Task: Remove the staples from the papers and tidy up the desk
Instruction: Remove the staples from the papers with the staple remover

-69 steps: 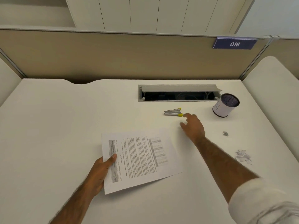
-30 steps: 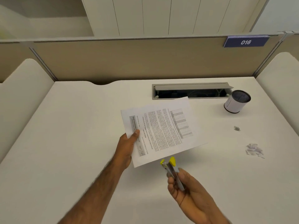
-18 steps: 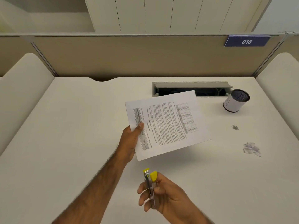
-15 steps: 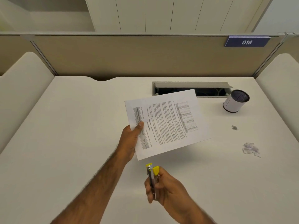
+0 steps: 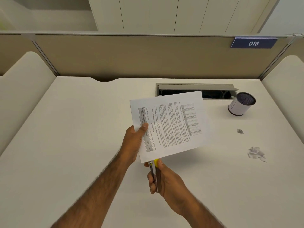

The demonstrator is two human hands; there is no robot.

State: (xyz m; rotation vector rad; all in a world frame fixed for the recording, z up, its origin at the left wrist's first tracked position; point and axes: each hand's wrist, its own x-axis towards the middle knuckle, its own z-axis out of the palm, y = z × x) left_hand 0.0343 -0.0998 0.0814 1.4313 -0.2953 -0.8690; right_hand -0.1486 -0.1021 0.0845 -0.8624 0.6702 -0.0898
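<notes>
Papers (image 5: 169, 124) "MEDIA RELEASE" | left hand (image 5: 134, 142) pinching edge; right hand (image 5: 166, 180) clasping staple remover (image 5: 155, 175) | sign (image 5: 253, 43) "016"

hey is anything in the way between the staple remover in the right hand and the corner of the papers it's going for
Nothing visible. The right hand holds the staple remover with its yellow tip already at the near corner of the papers, which the left hand holds above the desk. The tip's end is hidden behind that corner.
</notes>
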